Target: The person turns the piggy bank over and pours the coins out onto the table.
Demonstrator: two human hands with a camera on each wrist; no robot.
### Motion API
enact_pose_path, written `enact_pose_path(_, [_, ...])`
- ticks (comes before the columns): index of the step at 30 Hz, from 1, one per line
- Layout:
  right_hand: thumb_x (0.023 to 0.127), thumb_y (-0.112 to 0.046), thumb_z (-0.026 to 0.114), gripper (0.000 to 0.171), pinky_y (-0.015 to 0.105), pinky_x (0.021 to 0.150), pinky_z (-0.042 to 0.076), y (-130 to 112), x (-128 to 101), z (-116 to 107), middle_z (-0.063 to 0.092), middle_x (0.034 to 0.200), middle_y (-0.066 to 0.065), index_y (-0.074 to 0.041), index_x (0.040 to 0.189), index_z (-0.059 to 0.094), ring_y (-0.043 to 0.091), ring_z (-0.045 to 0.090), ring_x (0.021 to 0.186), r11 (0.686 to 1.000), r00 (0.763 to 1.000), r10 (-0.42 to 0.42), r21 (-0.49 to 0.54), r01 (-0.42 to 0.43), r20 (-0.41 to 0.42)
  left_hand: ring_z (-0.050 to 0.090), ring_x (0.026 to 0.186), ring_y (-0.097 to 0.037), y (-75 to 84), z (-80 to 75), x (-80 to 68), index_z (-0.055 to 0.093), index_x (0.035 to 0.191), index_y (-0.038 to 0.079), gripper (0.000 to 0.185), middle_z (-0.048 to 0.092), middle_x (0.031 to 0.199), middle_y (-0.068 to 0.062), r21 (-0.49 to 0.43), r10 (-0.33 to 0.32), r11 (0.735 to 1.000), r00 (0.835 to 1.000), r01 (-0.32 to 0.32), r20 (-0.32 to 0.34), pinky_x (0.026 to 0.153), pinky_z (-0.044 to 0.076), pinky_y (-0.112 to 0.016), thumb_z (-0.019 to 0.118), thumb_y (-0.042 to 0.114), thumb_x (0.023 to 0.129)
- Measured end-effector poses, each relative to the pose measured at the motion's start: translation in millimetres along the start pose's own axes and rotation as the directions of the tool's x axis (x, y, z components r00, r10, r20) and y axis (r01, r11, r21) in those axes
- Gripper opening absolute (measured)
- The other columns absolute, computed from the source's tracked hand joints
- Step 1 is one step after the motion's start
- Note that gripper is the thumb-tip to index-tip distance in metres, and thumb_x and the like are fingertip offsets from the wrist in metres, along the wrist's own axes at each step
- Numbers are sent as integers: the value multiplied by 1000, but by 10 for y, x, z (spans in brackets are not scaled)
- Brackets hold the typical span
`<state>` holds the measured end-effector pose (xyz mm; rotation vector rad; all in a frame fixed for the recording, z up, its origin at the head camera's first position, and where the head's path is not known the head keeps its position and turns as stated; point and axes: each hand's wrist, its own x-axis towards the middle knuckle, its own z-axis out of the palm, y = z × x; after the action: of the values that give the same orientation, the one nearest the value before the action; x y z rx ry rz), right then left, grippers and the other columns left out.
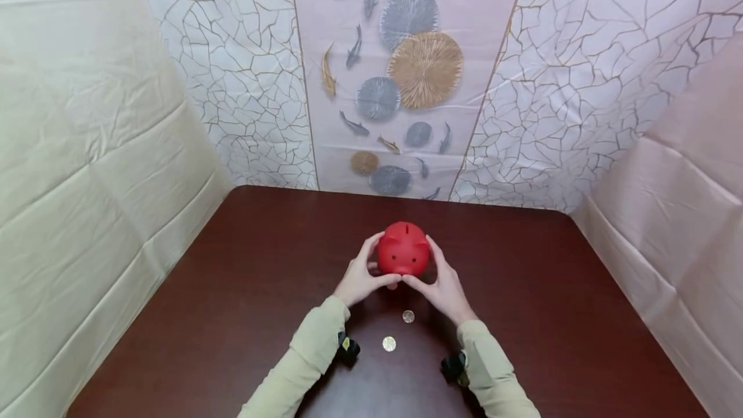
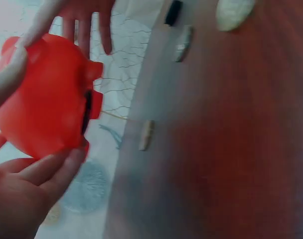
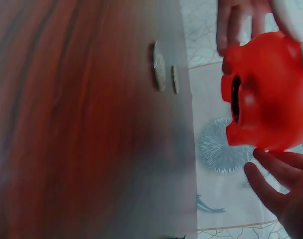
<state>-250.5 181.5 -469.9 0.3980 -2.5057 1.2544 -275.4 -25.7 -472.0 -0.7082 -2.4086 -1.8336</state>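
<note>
A red piggy bank (image 1: pixel 404 251) with a coin slot on top is held between both hands, facing me. My left hand (image 1: pixel 356 281) grips its left side, thumb across the front near the snout. On the other side my right hand (image 1: pixel 445 286) grips it the same way, and the thumb tips nearly meet. Both wrist views show the bank (image 2: pixel 47 99) raised off the table, with its short feet and a dark round part (image 3: pixel 235 97) underneath. Below and nearer me lie a silvery coin (image 1: pixel 409 317) and a paler coin (image 1: pixel 389 344). A reddish coin (image 1: pixel 393 286) peeks out under the thumbs.
The dark brown table (image 1: pixel 261 263) extends around the hands. Behind it hangs a patterned cloth (image 1: pixel 244 82), with pale cloth (image 1: pixel 87 147) on the left and more pale fabric (image 1: pixel 667 224) on the right. Black wrist cameras (image 1: pixel 348 348) sit at both sleeves.
</note>
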Motion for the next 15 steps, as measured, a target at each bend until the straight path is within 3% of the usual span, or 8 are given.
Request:
enact_pose_path(5, [80,-25,80,93,53,93,53,-42,17,-18,50,142,16,-16,153,23,37,61,114,996,1000,1,87,-3,17,69,103,-32,25,-24,40,26,151,29,90,44,149,-9,12,30,999,999,-30,13,93,55,-45,80,21,80])
enact_pose_path(8, [80,-27,80,95,57,96,49,-97,9,-33,46,145,17,-17,154,22,40,57,119,998,1000,-27,57,27,-4,67,107,-33,102,-51,18,26,150,31,89,42,150,-7,-9,31,999,999,-31,8,95,54,-47,80,19,80])
enact_pose_path(11, [81,-30,79,96,60,103,43,-66,-28,26,41,150,17,-18,155,19,41,48,131,1000,1000,-5,12,5,2,66,107,-36,139,-39,-36,29,150,26,89,41,151,-9,-47,2,999,1000,-2,-6,95,53,-49,80,14,78])
enact_pose_path(15, [83,-31,77,95,59,109,38,49,-90,131,36,154,17,-17,156,16,38,41,139,998,997,64,-4,-64,54,67,103,-38,31,29,-79,32,150,21,87,39,152,-13,-74,-51,996,999,51,4,94,54,-48,80,9,78])
